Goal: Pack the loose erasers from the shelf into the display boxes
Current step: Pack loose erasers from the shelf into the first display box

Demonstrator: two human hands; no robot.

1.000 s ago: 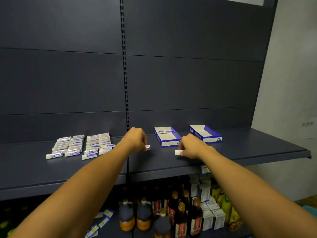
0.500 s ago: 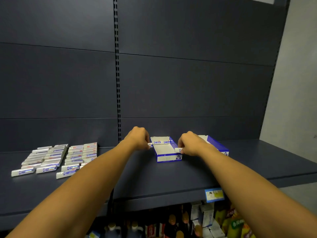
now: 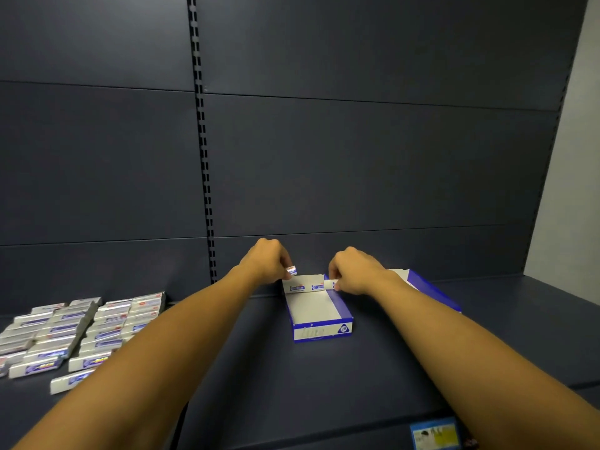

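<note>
Head view: right hand [image 3: 352, 271] hides second display box [image 3: 428, 289] partly.

Two display boxes stand on the shelf [image 3: 324, 384]: the nearer display box [image 3: 319, 315] and a second display box [image 3: 428, 289] partly hidden behind the right arm. Two erasers [image 3: 306, 288] lie at the back of the nearer box. Two hands are in view, the left hand [image 3: 268, 261] and the right hand [image 3: 354, 271], each holding one eraser. The loose erasers [image 3: 74, 332] at left form two blocks, too many and too blurred to count. One price label [image 3: 435, 433] shows on the shelf edge.
</note>
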